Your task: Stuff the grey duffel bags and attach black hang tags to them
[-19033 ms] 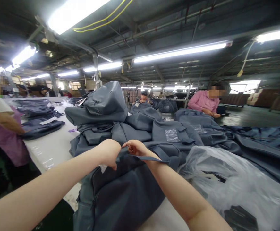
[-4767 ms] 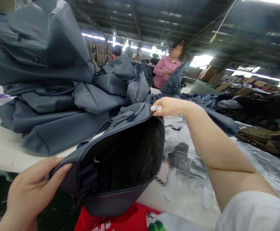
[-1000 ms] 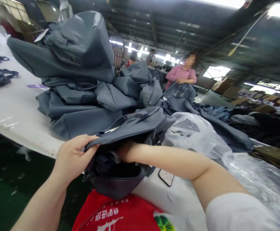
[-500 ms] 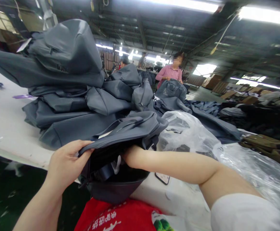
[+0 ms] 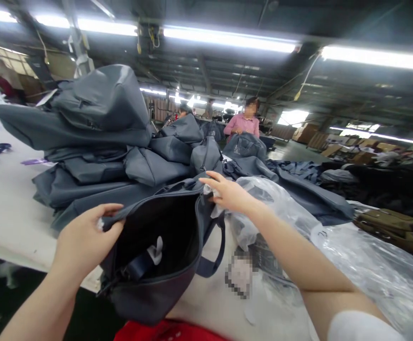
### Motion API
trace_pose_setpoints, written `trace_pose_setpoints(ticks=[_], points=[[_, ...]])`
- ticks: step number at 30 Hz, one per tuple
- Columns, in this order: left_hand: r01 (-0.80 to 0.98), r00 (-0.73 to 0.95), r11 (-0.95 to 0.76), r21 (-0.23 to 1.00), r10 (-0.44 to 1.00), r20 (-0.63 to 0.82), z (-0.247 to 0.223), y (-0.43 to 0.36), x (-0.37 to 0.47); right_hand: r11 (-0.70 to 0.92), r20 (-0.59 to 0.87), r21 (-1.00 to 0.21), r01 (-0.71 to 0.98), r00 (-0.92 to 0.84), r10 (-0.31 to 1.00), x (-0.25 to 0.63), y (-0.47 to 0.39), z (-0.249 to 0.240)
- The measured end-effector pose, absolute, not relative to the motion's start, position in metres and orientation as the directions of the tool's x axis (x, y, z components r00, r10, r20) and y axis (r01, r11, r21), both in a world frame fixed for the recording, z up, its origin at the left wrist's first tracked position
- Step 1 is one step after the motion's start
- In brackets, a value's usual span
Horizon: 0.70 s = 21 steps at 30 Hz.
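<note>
A dark blue-grey bag (image 5: 156, 293) lies at the table's front edge with its mouth spread wide, showing a black inside. A navy strap with a whitish wrapped piece (image 5: 155, 251) rests within it. My left hand (image 5: 89, 234) pinches the left end of the bag's rim between thumb and fingers. At the rim's far right corner is my right hand (image 5: 225, 192), its fingers closed round the edge together with some thin white wrapping. A strap handle loops down on the bag's right side.
Grey bags (image 5: 96, 109) are piled behind and to the left. Clear plastic bags (image 5: 362, 265) cover the right side of the white table (image 5: 7, 208). A blurred-out object lies beside the bag. Across the table, a person in pink (image 5: 245, 125) handles another grey bag.
My right hand has come out of the bag and now grips its far right rim. The bag's mouth has opened wider, and the view has tilted up.
</note>
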<state>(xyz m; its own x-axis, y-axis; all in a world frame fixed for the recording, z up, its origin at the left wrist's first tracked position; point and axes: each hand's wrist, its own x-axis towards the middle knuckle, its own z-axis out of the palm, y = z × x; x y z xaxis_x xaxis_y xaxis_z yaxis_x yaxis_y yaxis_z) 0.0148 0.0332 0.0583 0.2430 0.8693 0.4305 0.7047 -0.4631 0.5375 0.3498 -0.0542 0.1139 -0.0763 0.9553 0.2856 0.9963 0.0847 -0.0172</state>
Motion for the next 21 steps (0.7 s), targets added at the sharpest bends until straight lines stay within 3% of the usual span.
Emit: trace_pose_setpoints(ticks=[4,7,10,13,21], points=[[0.538,0.476,-0.768,0.349,0.618,0.626,0.096,0.006,0.066,0.235,0.33,-0.11,0.966,-0.187,0.925,0.371,-0.015,0.113],[0.493,0.712,-0.868,0.062,0.443,0.545,0.113,0.005,0.118,0.316,0.357,-0.107,0.943,-0.26,0.897,0.372,0.001,0.118],[0.561,0.766,-0.811,-0.165,0.434,0.474,0.115,0.022,0.161,0.344,0.384,-0.101,0.934,-0.282,0.879,0.372,0.01,0.118],[0.563,0.79,-0.787,-0.254,0.422,0.444,0.111,0.039,0.183,0.342,0.411,-0.089,0.936,-0.278,0.868,0.375,0.013,0.114],[0.34,0.907,-0.869,-0.358,0.203,0.37,0.113,0.046,0.179,0.427,0.442,-0.145,0.893,-0.328,0.835,0.383,0.018,0.105]])
